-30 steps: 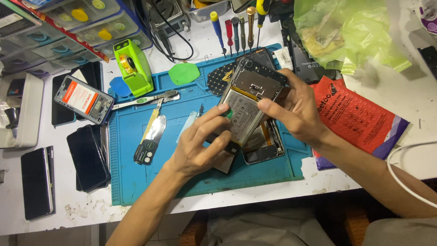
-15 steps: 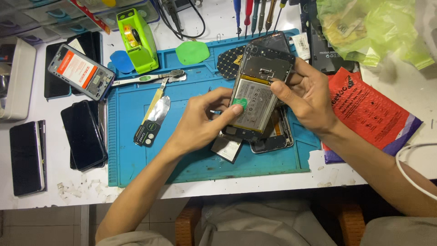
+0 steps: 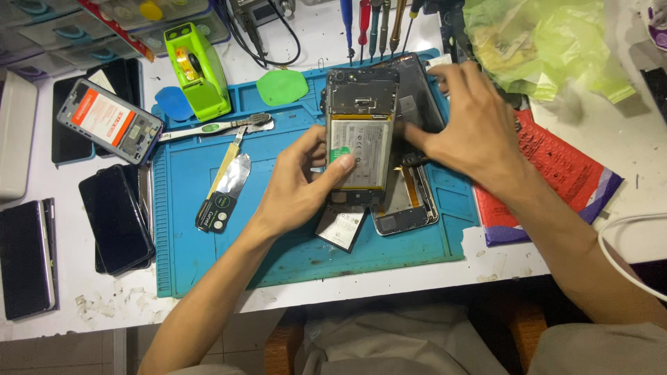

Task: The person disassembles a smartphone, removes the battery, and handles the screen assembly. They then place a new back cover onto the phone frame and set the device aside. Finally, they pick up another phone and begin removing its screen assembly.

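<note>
holding the opened black smartphone with its back cover off [image 3: 361, 132] up off the blue silicone work mat [image 3: 201, 257], the left hand [image 3: 302, 184] keeps the exposed pale battery facing the camera, probably so the inner parts stay in plain sight. that phone sits near the middle of the view, above the mat, roughly upright with its camera end toward 12 o'clock. the left grip is clenched on the phone's lower left edge, thumb laid across the battery face by a small green tab, the other fingers wrapped behind. the left forearm runs in from 7 o'clock, wrist bent slightly back.

the right hand [image 3: 469, 132] lies at 3 o'clock of the phone, palm down, fingers spread and pointing toward 10 o'clock. its fingertips touch the phone's right edge or the dark back panel [image 3: 417, 97] behind it; i cannot tell whether this grip grasps anything or only steadies. its forearm comes from 4 o'clock.

under the phone, at 6 o'clock, a second gutted phone frame [image 3: 403, 205] and a loose dark battery [image 3: 342, 228] lie flat on the mat. at 9 o'clock lie a metal spudger with a foil strip [image 3: 226, 180], a green tape dispenser [image 3: 198, 69] and a green pick [image 3: 281, 87]. a red plastic pouch [image 3: 556, 167] rests on the white table [image 3: 625, 132] at 3 o'clock.
</note>
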